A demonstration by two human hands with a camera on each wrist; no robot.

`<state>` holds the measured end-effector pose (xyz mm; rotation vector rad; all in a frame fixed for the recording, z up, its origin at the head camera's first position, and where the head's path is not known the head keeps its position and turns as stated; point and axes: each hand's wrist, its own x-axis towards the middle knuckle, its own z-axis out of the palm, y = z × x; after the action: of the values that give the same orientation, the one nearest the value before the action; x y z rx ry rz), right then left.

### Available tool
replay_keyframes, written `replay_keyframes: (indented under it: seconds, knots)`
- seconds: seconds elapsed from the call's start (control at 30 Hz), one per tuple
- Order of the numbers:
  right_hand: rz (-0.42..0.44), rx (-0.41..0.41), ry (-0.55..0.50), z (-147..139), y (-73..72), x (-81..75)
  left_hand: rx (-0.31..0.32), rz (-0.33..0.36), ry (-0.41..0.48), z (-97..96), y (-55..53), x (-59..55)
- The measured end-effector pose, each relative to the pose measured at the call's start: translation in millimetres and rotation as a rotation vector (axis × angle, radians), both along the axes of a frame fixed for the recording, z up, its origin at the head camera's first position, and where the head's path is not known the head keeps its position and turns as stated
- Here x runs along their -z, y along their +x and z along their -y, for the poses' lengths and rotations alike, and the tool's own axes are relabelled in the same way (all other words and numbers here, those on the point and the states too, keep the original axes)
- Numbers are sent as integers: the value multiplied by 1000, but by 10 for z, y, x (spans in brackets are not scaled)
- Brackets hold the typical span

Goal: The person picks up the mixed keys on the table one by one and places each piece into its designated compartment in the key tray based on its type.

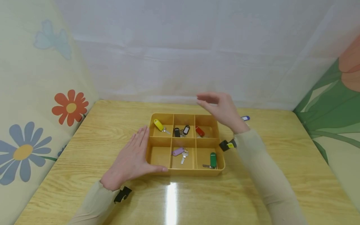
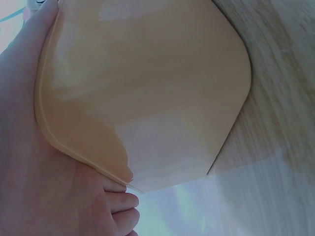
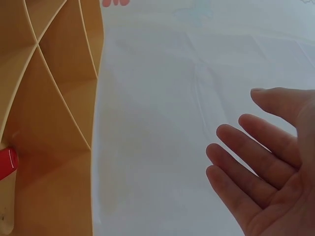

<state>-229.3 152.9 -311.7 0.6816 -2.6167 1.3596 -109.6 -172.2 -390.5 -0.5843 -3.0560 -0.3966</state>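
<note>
A yellow divided box (image 1: 188, 172) stands on the wooden table. My left hand (image 1: 133, 156) rests along its left side, fingers straight and the thumb at the front rim; the left wrist view shows the palm against the box wall (image 2: 147, 88). Over the back right corner, my right hand (image 1: 220, 107) is raised with loosely bent fingers and holds nothing. Keys with tags lie in the compartments: a yellow tag (image 1: 158, 125) at back left, two black tags (image 1: 186, 129) at back middle, a red tag (image 1: 200, 131) at back right, a purple tag (image 1: 178, 152) at front middle, a green tag (image 1: 213, 160) at front right.
A blue key tag (image 1: 245, 118) lies on the table behind the right wrist, partly hidden by it. White cloth (image 1: 168, 68) hangs behind the table (image 1: 281, 156). Flower-printed panels (image 1: 25, 93) stand on both sides.
</note>
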Motion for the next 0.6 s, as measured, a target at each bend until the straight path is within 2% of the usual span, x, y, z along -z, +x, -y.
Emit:
replay_keyframes:
  seconds: [0.6]
  knots:
    - [-26,32,-22,-181,69,15,-1,-6,1,-15,-4,9]
